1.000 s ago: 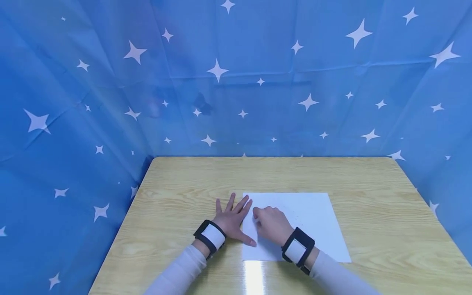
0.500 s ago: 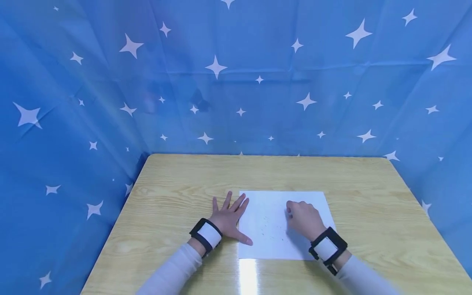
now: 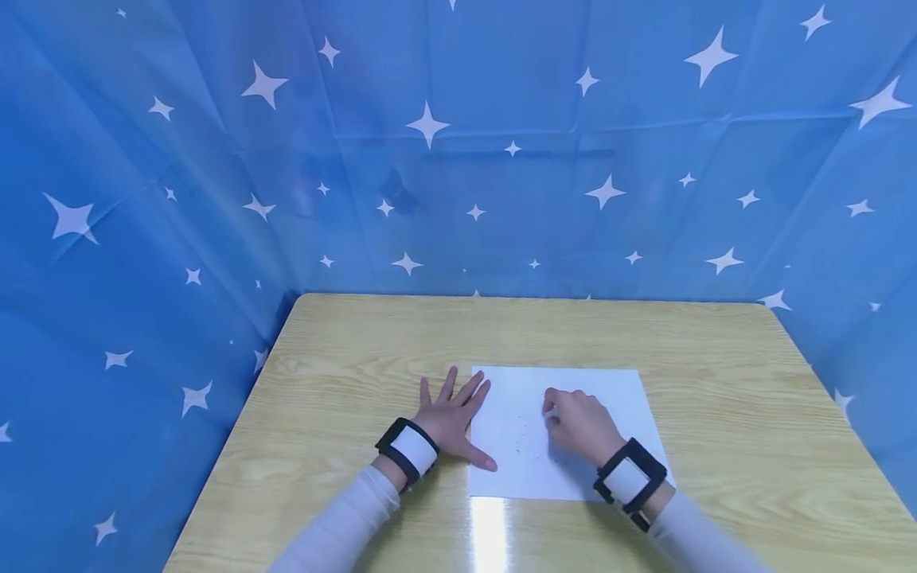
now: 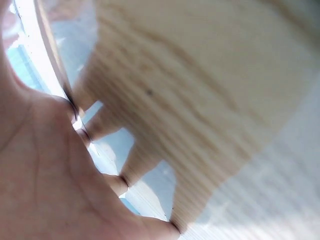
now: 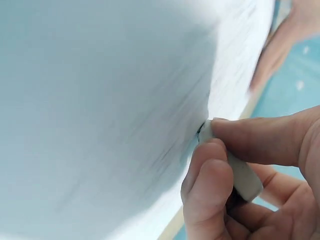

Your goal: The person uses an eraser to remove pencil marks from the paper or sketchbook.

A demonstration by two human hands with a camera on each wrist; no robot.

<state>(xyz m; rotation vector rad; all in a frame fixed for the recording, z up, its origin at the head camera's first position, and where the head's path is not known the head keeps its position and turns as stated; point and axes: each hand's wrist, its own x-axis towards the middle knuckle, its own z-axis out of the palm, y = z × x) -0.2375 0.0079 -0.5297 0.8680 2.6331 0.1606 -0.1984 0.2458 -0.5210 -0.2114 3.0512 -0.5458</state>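
A white sheet of paper (image 3: 501,477) lies on the table. My left hand (image 3: 450,426) rests palm down at its left edge, fingers spread, the thumb lying on the sheet. Over the middle of the paper is my right hand (image 3: 583,428), fingers curled. In the right wrist view, its thumb and fingers pinch a small off-white eraser (image 5: 245,181), whose dark-smudged tip touches the paper. Faint grey pencil streaks (image 5: 167,152) run across the sheet there. Small dark crumbs (image 3: 526,447) are scattered left of the right hand. In the head view the hand hides the eraser.
The wood-grain table (image 3: 372,334) extends beyond the sheet on all sides. Behind it and at its sides hangs a blue cloth (image 3: 501,215) with white stars. A bright reflection lies on the table in front of the paper.
My right hand has moved rightward from near the left hand to the middle of the sheet, then slightly back left. Crumbs it had covered now show. The left hand stays in place.
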